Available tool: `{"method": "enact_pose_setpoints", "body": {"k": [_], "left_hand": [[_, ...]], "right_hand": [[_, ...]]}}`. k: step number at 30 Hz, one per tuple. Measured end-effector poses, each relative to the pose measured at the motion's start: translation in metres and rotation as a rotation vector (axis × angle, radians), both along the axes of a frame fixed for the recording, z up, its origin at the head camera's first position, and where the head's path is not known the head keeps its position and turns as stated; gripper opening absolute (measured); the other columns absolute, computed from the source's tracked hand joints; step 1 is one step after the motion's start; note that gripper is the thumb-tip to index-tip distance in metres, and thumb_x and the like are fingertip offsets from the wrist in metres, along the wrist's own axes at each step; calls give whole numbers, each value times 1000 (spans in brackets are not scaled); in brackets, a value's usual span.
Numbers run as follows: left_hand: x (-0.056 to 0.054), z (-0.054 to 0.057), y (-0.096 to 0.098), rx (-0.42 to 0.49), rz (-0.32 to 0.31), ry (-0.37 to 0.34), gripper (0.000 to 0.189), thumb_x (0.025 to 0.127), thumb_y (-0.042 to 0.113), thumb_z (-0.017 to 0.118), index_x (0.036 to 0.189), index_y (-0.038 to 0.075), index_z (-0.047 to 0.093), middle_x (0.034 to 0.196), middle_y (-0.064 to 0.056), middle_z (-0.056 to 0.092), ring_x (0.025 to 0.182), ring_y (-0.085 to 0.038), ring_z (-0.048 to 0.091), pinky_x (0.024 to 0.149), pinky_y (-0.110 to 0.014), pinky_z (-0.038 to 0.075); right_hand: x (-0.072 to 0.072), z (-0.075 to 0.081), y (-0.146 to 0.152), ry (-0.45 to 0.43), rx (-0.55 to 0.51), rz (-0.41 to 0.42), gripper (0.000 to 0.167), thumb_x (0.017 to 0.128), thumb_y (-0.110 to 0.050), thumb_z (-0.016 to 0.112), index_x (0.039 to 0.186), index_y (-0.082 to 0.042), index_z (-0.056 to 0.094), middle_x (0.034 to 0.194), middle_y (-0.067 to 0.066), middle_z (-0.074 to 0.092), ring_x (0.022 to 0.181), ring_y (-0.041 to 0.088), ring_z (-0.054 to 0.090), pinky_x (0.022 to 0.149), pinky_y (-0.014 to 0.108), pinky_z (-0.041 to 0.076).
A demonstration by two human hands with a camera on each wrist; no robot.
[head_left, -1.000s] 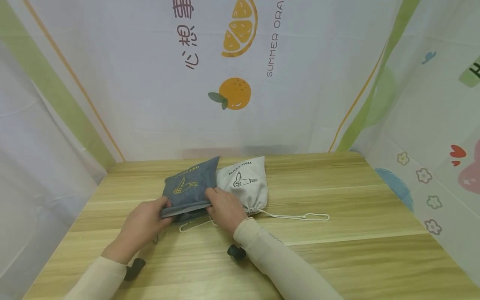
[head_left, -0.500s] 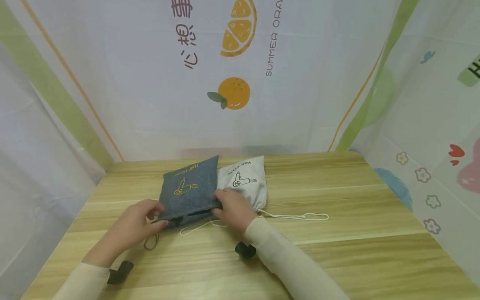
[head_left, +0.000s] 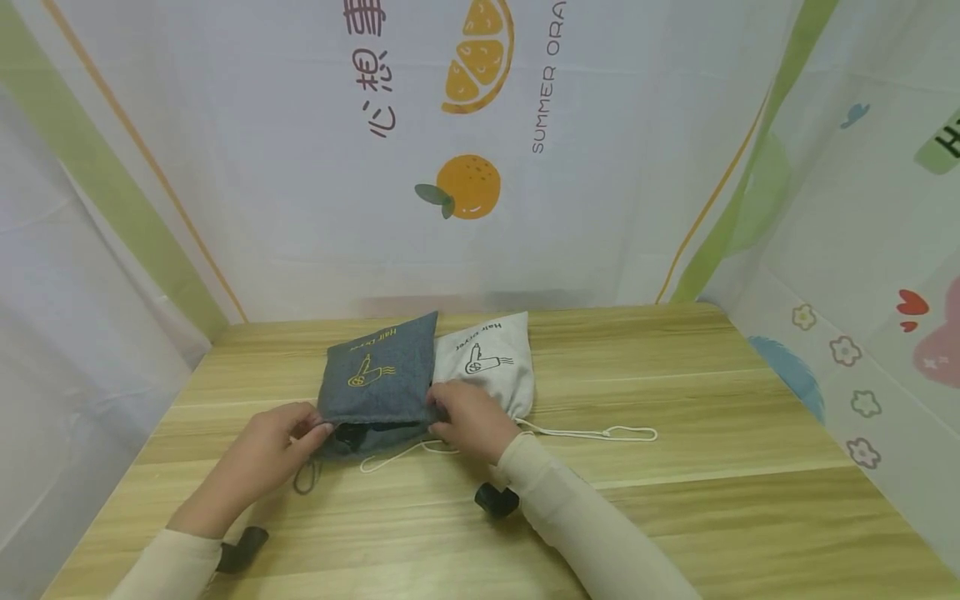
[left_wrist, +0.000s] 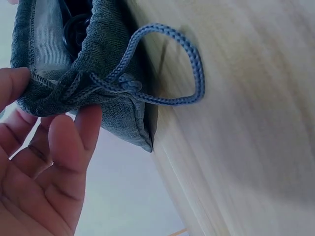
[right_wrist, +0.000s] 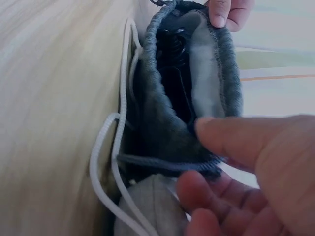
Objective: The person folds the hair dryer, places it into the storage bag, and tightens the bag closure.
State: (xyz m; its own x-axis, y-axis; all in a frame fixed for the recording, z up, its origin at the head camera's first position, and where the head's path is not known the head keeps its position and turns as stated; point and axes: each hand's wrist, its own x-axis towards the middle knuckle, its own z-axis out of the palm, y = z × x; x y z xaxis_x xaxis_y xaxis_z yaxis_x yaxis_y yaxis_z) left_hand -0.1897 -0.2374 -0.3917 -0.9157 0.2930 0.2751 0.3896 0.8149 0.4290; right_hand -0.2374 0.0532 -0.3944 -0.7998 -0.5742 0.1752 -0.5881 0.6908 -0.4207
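A blue-grey drawstring bag (head_left: 375,383) with a yellow hair dryer print lies on the table, its mouth facing me and spread. My left hand (head_left: 262,458) pinches the left corner of its rim. A knotted blue drawstring loop (left_wrist: 199,73) hangs beside those fingers in the left wrist view. At the right corner, my right hand (head_left: 476,423) holds the rim between thumb and fingers. Inside the mouth shows a black object (right_wrist: 177,83) with what looks like a coiled cord; most of it is hidden. A white drawstring bag (head_left: 498,337) lies partly behind my right hand.
White drawstrings (head_left: 577,433) trail right from the white bag, and another white cord loop (head_left: 375,465) lies before the blue bag. The wooden table (head_left: 675,500) meets a printed white curtain (head_left: 315,208) at its back. Black wrist-worn pieces (head_left: 243,548) hang below both wrists.
Earlier both hands held up a folded rim. My left hand loosened its fingers at the left corner, then took hold again. My right hand shifted slightly right, and the mouth gapes wider.
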Motion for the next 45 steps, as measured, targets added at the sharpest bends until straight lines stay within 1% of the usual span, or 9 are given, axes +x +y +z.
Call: {"method": "enact_pose_setpoints", "body": {"k": [7,12,20,24,27,31,34,41,45], "left_hand": [[5,2,-6,1,-79,-178,24,80,20,83,91,13,62,101,-3,62,85,-21,65,72,-39,55],[5,1,-14,-9,-155,-263,28,78,9,81,101,7,63,103,-4,65,88,-23,65,75,-40,55],[5,-3,-17,-40,-165,-239,17,83,4,74,93,10,63,79,8,63,72,-6,59,63,-30,50],[5,-3,-20,-43,-193,-232,16,84,2,72,95,9,62,74,11,58,68,-2,54,61,-28,48],[5,-2,-24,-57,-201,-222,19,82,0,71,99,4,63,73,11,56,67,-1,51,60,-27,47],[6,0,-26,-86,-166,-225,18,82,-1,67,99,2,65,72,10,52,65,-1,46,59,-27,44],[8,3,-26,-79,-142,-236,9,84,0,64,89,8,63,68,11,49,62,-3,43,58,-27,41],[11,5,-28,-30,-108,-268,17,90,10,65,79,19,56,91,4,68,84,-19,61,69,-38,48],[13,3,-28,-12,-88,-231,16,90,12,69,82,21,58,96,1,70,81,-12,56,67,-33,46]], "right_hand": [[3,2,5,0,70,53,32,86,-10,74,117,-10,66,109,4,67,100,17,62,84,29,50],[4,3,8,-31,63,56,32,87,-4,71,118,-9,66,101,3,66,92,15,61,79,28,50],[3,2,11,42,76,33,18,88,-2,64,103,-8,70,95,2,70,87,16,64,74,30,53],[1,0,14,80,3,-1,8,84,-5,64,85,-12,67,82,-3,63,78,14,59,70,28,49],[0,1,17,85,-64,-6,12,85,-5,64,78,-15,61,77,-6,56,74,13,53,68,28,46],[0,1,20,64,-142,-3,15,86,-1,61,81,-15,58,79,-6,57,72,12,52,68,28,45],[0,0,21,40,-188,6,16,87,1,59,84,-14,58,79,-6,58,68,11,50,66,27,44],[2,2,23,-51,-256,30,13,90,1,57,90,-12,61,85,-5,62,79,10,56,72,26,47],[3,4,26,-43,-250,41,12,89,0,57,92,-11,63,78,-7,60,71,8,54,66,24,46]]}}
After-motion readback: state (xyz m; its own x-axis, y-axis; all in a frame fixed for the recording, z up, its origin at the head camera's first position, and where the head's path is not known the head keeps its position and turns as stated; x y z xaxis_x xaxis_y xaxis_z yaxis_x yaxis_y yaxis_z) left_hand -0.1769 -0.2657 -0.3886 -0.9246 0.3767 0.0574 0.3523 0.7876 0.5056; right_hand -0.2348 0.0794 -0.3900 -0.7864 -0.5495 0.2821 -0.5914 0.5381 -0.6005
